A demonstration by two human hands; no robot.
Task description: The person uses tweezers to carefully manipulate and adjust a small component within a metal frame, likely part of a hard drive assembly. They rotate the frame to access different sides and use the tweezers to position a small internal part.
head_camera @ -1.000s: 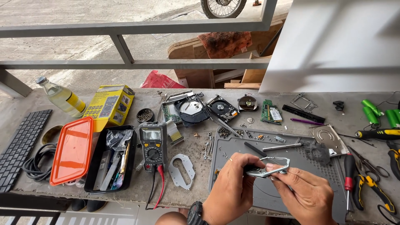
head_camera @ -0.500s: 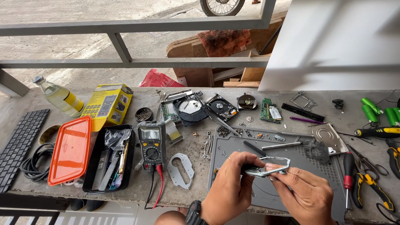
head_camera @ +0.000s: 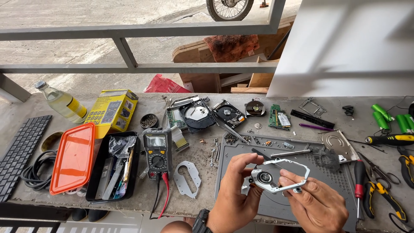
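Head view: both hands hold a white metal frame with a small round motor above the grey mat on the desk; left hand grips its motor end, right hand pinches the lower edge. Inspection mid-teardown, likely; next move needs a firm grip and a screwdriver.

metal frame: bare, matt | mat: grey rubbery | bench: rough concrete

Both hands, left hand and right hand, grip a silver metal frame above grey work mat; multimeter, open black toolbox to the left.
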